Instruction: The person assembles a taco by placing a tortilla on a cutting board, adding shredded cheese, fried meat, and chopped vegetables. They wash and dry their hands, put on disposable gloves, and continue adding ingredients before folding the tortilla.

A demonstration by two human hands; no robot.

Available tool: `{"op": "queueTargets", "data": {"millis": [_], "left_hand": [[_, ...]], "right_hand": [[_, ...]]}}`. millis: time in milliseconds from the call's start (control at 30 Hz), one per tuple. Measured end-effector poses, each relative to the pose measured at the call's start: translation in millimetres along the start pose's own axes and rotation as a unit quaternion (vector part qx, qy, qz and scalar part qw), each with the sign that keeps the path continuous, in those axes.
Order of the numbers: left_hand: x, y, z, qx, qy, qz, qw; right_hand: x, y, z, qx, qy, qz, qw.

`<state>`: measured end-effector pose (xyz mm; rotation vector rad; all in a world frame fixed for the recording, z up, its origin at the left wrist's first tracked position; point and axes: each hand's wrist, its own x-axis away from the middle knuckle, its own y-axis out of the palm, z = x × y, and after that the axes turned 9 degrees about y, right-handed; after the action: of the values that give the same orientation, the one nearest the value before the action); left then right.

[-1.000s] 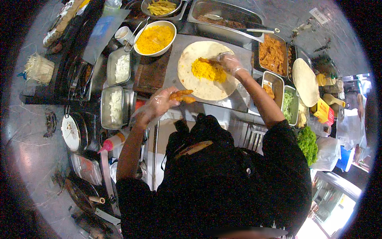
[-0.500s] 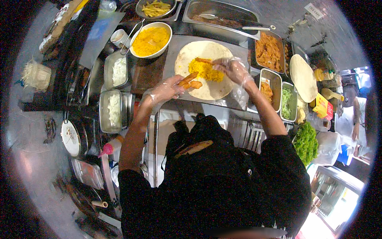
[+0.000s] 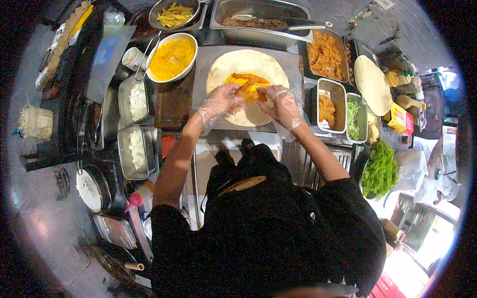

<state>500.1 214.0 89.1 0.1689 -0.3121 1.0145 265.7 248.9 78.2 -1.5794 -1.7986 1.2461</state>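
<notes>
A large round flatbread (image 3: 272,65) lies flat on the work board. Yellow rice (image 3: 234,79) is heaped on it, mostly covered by orange-brown fried strips (image 3: 251,88). My left hand (image 3: 222,101), in a clear plastic glove, has its fingers curled at the left end of the strips. From the other side my right hand (image 3: 282,107), gloved likewise, pinches their right end between thumb and fingers. Both hands hide parts of the filling and the flatbread.
A white bowl of yellow rice (image 3: 193,45) stands at upper left, above two steel tubs of white filling (image 3: 137,102). To the right are pans of orange meat (image 3: 325,54), a shredded green tub (image 3: 354,116), another flatbread (image 3: 373,87) and lettuce (image 3: 380,169). A person's arm (image 3: 437,154) shows far right.
The strips from my left hand are now on the rice beside the earlier one. My right hand has lowered and turned inward, and both hands have come closer together.
</notes>
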Motion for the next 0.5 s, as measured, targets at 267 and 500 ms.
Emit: {"op": "queueTargets", "data": {"millis": [267,500], "left_hand": [[-61.3,-20.9,10.7,-0.368,0.149,0.04,0.917],[-64.4,-34.0,-12.9,-0.32,0.19,0.135,0.918]], "right_hand": [[-26.5,11.6,4.8,0.116,0.039,0.008,0.992],[-32.2,11.8,1.1,0.128,0.012,0.003,0.992]]}}
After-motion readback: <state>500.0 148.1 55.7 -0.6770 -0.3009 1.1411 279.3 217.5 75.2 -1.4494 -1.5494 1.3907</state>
